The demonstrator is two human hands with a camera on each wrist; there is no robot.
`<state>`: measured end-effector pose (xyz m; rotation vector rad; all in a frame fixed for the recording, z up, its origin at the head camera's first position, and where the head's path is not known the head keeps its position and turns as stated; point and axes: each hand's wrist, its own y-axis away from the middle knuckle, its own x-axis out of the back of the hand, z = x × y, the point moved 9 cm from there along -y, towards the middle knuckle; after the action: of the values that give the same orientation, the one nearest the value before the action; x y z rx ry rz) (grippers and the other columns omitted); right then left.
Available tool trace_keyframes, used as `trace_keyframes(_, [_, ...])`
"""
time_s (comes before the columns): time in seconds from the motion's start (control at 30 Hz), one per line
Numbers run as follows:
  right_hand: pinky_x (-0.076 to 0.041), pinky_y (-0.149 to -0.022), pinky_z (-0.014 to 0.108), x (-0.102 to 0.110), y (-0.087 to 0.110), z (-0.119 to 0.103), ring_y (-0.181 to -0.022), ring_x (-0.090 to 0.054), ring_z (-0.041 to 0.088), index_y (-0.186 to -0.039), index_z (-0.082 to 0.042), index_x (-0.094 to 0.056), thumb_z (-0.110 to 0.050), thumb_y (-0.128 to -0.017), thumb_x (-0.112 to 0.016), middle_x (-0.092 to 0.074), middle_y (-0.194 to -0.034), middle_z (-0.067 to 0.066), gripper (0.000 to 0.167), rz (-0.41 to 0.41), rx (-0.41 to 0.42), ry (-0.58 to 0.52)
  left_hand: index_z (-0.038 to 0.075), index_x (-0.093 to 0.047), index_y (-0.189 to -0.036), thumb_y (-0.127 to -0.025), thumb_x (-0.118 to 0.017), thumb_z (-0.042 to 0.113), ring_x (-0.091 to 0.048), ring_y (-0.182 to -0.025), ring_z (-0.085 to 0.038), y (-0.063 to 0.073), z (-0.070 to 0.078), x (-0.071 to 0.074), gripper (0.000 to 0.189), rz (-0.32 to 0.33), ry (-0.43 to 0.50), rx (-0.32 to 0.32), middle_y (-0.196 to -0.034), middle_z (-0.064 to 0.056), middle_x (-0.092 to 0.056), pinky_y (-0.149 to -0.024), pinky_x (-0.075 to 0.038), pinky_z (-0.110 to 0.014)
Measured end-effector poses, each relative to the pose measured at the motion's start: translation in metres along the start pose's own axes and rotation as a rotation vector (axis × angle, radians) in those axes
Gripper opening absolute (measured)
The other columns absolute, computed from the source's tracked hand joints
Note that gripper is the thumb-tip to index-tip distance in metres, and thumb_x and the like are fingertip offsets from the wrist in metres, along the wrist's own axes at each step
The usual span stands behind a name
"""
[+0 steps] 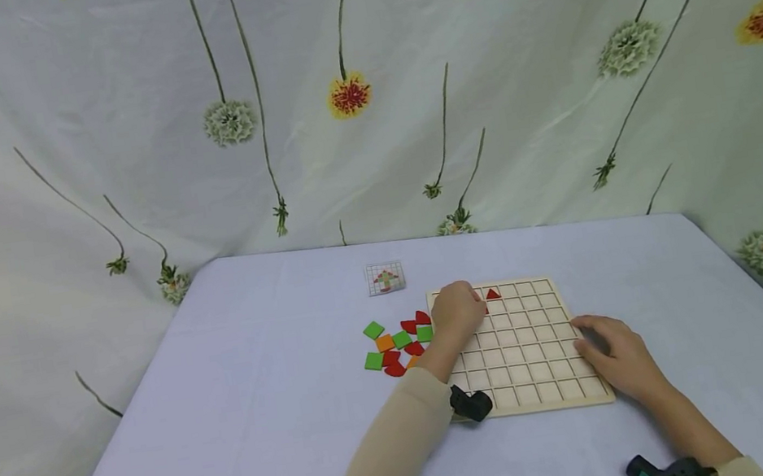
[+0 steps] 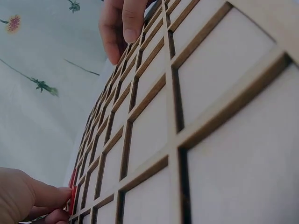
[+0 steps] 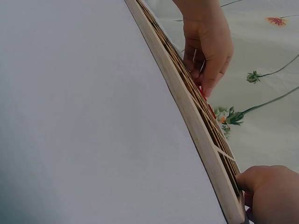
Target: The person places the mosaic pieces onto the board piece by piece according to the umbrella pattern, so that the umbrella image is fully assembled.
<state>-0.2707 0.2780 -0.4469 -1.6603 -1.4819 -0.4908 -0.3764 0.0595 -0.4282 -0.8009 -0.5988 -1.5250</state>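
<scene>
A pale wooden grid board (image 1: 526, 364) lies flat on the table. One red triangle (image 1: 493, 294) sits in a cell of its far row. My left hand (image 1: 475, 311) hovers over the far left cells and pinches a small red piece (image 2: 72, 198) against the grid; the left wrist view shows the fingertips (image 2: 58, 193) closed on it. My right hand (image 1: 589, 338) rests with relaxed fingers on the board's right edge (image 3: 196, 126), fingertips (image 2: 126, 28) lying on the grid. In the right wrist view the left hand (image 3: 208, 46) reaches down onto the board's far side.
Several loose red, green and orange tiles (image 1: 397, 342) lie in a cluster just left of the board. A small pattern card (image 1: 385, 278) lies beyond them. The pale table (image 1: 241, 390) ends at a floral cloth backdrop (image 1: 345, 95) behind and at both sides.
</scene>
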Motion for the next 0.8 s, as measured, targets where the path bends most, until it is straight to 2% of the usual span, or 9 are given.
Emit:
trace_keyframes(0.13, [-0.029, -0.102, 0.062, 0.000, 0.000, 0.000, -0.125, -0.042, 0.048, -0.123, 0.005, -0.059, -0.012, -0.095, -0.060, -0.055, -0.129, 0.029, 0.033, -0.002, -0.003, 0.005, 0.013, -0.061, -0.071, -0.088, -0.068, 0.015, -0.054, -0.062, -0.015, -0.001, -0.001, -0.002, 0.018, 0.003, -0.030, -0.005, -0.068, 0.004, -0.057, -0.049, -0.041, -0.029])
trace_keyframes(0.47, [-0.029, -0.102, 0.062, -0.001, 0.000, 0.001, -0.125, -0.043, 0.047, -0.123, 0.005, -0.059, -0.012, -0.095, -0.061, -0.055, -0.129, 0.028, 0.033, 0.004, -0.002, 0.012, 0.016, -0.062, -0.073, -0.089, -0.071, 0.022, -0.053, -0.061, -0.012, -0.005, -0.006, -0.005, 0.020, -0.017, 0.017, -0.065, -0.068, 0.007, -0.057, -0.051, -0.041, -0.027])
trace_keyframes(0.63, [-0.031, -0.101, 0.062, 0.000, 0.000, -0.001, -0.124, -0.044, 0.047, -0.122, 0.005, -0.060, -0.011, -0.094, -0.062, -0.056, -0.127, 0.028, 0.032, 0.015, 0.015, 0.007, 0.016, -0.066, -0.075, -0.089, -0.072, 0.021, -0.054, -0.062, -0.012, -0.002, -0.009, 0.006, 0.016, -0.005, 0.036, -0.090, -0.070, 0.006, -0.060, -0.051, -0.042, -0.026])
trace_keyframes(0.8, [-0.031, -0.101, 0.062, 0.001, 0.001, -0.002, -0.123, -0.044, 0.047, -0.122, 0.006, -0.060, -0.011, -0.094, -0.062, -0.056, -0.127, 0.029, 0.033, 0.014, 0.016, 0.004, 0.016, -0.066, -0.076, -0.089, -0.071, 0.021, -0.055, -0.064, -0.012, 0.001, -0.017, 0.020, 0.014, 0.012, 0.026, -0.085, -0.071, 0.007, -0.061, -0.052, -0.042, -0.027])
